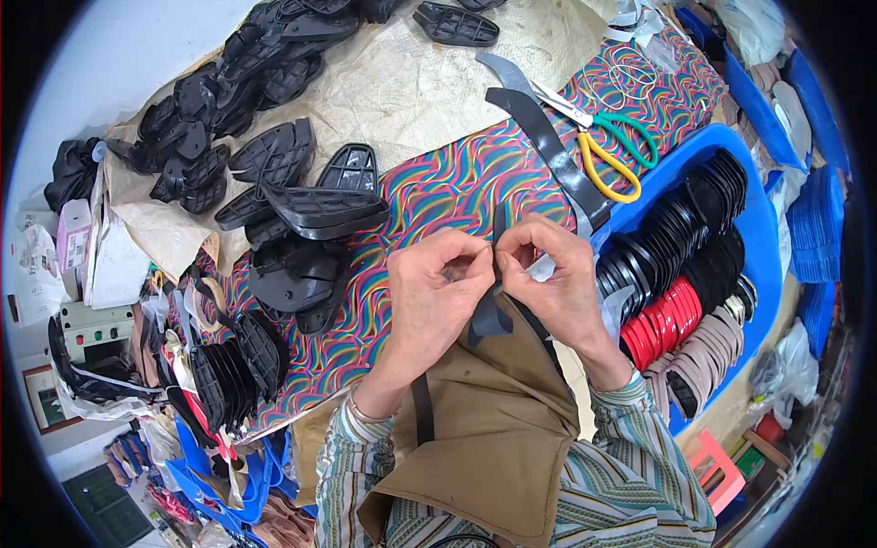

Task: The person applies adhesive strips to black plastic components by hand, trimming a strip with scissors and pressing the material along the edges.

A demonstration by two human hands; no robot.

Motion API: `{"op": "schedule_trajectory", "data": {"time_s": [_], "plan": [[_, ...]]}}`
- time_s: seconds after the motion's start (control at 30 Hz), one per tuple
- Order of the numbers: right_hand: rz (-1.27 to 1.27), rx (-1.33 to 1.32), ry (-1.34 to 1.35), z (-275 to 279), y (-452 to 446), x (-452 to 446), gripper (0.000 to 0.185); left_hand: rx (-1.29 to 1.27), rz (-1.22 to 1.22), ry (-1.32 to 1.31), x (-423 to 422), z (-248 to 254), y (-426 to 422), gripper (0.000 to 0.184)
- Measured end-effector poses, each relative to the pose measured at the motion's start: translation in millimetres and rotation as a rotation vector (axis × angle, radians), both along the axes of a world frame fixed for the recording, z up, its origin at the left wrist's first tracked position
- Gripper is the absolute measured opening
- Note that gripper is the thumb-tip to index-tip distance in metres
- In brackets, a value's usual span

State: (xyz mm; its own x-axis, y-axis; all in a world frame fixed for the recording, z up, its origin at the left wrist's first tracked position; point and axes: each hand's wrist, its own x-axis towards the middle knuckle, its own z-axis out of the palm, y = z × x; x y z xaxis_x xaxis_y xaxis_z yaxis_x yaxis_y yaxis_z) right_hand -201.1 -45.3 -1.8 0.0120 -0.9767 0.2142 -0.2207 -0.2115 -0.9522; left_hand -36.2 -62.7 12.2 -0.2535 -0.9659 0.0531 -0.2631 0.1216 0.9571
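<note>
My left hand (437, 290) and my right hand (554, 272) meet over the front of the table, thumbs and forefingers pinched together. Between them runs a narrow black strip (500, 222); its upper end sticks up past the fingertips, and a dark piece hangs below them over the brown apron (493, 402). The fingers cover the strip's middle. Beyond my right hand, a longer glossy black strip (548, 146) lies across the table, beside scissors (594, 132) with one green and one yellow handle.
Black shoe soles (320, 210) are piled at left and back, partly on a beige sheet (402, 91). A blue basin (770, 274) on the right holds rows of black, red and beige bands. The patterned tablecloth (429, 196) covers the table. More blue trays (816, 224) stand far right.
</note>
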Motion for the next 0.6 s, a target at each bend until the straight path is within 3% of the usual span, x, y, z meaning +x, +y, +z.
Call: {"op": "schedule_trajectory", "data": {"time_s": [0.27,0.6], "plan": [[-0.002,0.072,-0.070,-0.7,0.0,-0.4,0.009,0.205,0.019,0.194,-1.2,3.6,0.8,0.006],[-0.023,0.056,-0.036,-0.7,1.6,1.2,0.009,0.147,0.024,0.119,-0.4,-2.3,0.0,0.006]]}}
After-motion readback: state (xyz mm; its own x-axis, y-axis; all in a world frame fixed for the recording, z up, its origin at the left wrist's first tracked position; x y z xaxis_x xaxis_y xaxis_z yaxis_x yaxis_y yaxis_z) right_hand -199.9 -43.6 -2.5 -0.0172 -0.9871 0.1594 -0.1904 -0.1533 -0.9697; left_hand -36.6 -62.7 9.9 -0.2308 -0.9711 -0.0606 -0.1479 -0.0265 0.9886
